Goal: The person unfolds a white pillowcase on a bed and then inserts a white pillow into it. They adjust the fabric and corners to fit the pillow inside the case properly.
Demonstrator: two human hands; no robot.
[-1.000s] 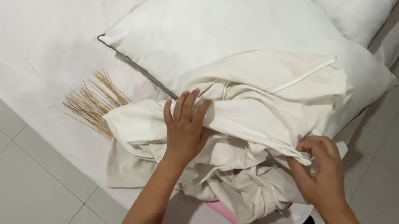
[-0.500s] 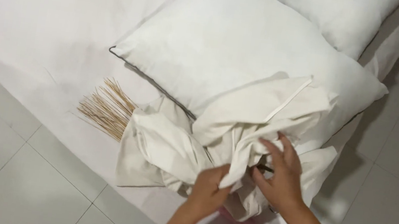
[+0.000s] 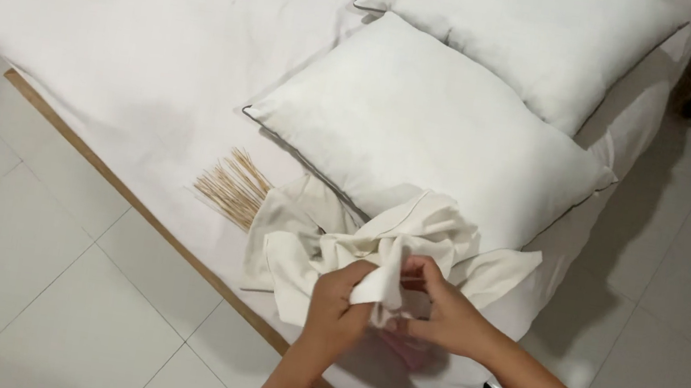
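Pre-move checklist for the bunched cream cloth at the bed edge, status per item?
1. Left hand grips the cream cloth: ok, fingers closed around a fold.
2. Right hand grips the same cloth: ok, pinching it close beside the left hand.
3. Cloth free of the near pillow: not ok, part of it lies against the pillow's front edge.
4. Bundle of thin sticks clear of the cloth: cannot tell, its ends run under or right beside the cloth edge.
5. Cloth fully supported on the bed: not ok, some hangs over the edge.
6. Far pillow out of the way: ok.
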